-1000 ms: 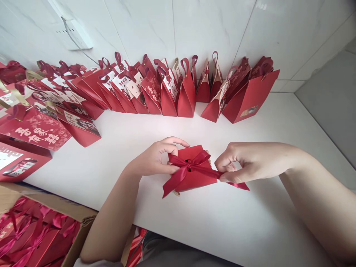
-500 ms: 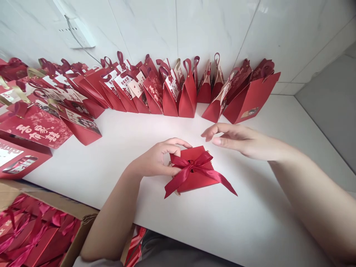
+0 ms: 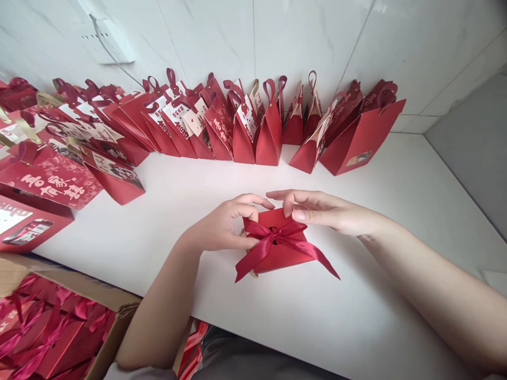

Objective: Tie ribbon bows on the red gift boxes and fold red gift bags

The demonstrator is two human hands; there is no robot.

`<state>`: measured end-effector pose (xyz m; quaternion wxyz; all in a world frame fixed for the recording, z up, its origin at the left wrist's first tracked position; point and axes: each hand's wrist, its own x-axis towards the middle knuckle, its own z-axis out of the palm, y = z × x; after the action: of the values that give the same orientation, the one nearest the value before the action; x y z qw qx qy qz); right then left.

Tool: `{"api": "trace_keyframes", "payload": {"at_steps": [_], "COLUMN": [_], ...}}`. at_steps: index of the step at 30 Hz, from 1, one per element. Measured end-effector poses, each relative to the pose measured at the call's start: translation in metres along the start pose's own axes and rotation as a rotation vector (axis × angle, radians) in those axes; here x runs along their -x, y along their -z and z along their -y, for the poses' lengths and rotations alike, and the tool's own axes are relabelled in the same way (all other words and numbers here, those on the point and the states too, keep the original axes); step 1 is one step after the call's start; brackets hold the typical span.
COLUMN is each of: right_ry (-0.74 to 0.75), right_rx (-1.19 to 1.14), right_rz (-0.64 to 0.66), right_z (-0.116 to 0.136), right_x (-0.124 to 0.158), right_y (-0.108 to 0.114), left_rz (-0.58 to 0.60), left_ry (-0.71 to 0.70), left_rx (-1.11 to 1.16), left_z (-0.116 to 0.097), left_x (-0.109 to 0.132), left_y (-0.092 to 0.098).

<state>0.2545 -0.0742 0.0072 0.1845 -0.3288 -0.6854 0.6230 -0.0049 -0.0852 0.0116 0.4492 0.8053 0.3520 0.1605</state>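
A red gift box (image 3: 285, 257) lies on the white table in front of me, tied on top with a dark red satin ribbon bow (image 3: 274, 236). My left hand (image 3: 227, 227) grips the bow's left loop at the box's left side, thumb below and fingers curled above. From the right, my right hand (image 3: 325, 211) reaches over the box's far right corner. Its thumb and a bent finger come together on the bow's right loop, while the index finger stretches toward my left hand. Beneath my fingers, part of the box's far edge is hidden.
Red handled gift bags (image 3: 268, 142) stand in a row along the tiled wall, with more crowded at the left. A cardboard box (image 3: 106, 301) at lower left holds several red ribboned boxes. A wall socket (image 3: 106, 45) with a cable is at upper left.
My right hand has moved left and slightly down, from beside the box onto the right loop of the bow. My left hand keeps its grip and the box stays in place.
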Motion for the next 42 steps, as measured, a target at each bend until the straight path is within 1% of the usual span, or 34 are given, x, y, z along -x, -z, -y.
{"api": "trace_keyframes", "payload": {"at_steps": [3, 8, 12, 14, 17, 20, 27, 31, 34, 36, 39, 42], "right_ry": [-0.003, -0.025, -0.032, -0.014, 0.036, 0.053, 0.092, 0.073, 0.046, 0.043, 0.069, 0.111], "right_rx": [-0.012, 0.048, 0.052, 0.045, 0.006, -0.018, 0.046, 0.082, 0.074, 0.078, 0.092, 0.063], "right_rz": [-0.054, -0.031, -0.092, -0.098, -0.063, -0.044, 0.052, 0.041, 0.062, 0.078, 0.093, 0.106], "right_z": [0.000, 0.004, 0.008, 0.006, 0.001, -0.002, -0.001, -0.001, -0.001, 0.000, 0.000, -0.001], "right_x": [0.001, 0.001, 0.001, 0.001, -0.001, -0.002, -0.001, 0.001, 0.001, 0.001, 0.000, 0.000], "right_y": [0.001, 0.001, -0.003, -0.003, -0.002, -0.002, -0.003, -0.001, -0.001, -0.001, -0.003, -0.006], "left_rz": [0.001, 0.001, -0.005, -0.006, 0.005, 0.015, 0.020, -0.008, -0.026, -0.065, -0.137, -0.199], "left_ry": [0.002, -0.006, -0.025, -0.032, -0.018, -0.003, -0.011, -0.072, -0.128, -0.120, -0.092, -0.128], "left_rx": [-0.004, -0.014, -0.017, -0.017, -0.016, -0.017, -0.019, -0.059, 0.010, 0.028, -0.038, -0.116], "left_z": [0.001, 0.000, -0.001, -0.001, 0.000, 0.000, -0.001, 0.001, 0.003, 0.005, 0.005, 0.004], "left_x": [0.000, 0.000, 0.000, -0.001, 0.000, 0.000, -0.001, 0.003, 0.005, 0.005, 0.004, 0.002], "left_y": [0.000, 0.000, 0.000, 0.000, 0.000, 0.001, 0.000, 0.005, 0.009, 0.009, 0.006, 0.002]}}
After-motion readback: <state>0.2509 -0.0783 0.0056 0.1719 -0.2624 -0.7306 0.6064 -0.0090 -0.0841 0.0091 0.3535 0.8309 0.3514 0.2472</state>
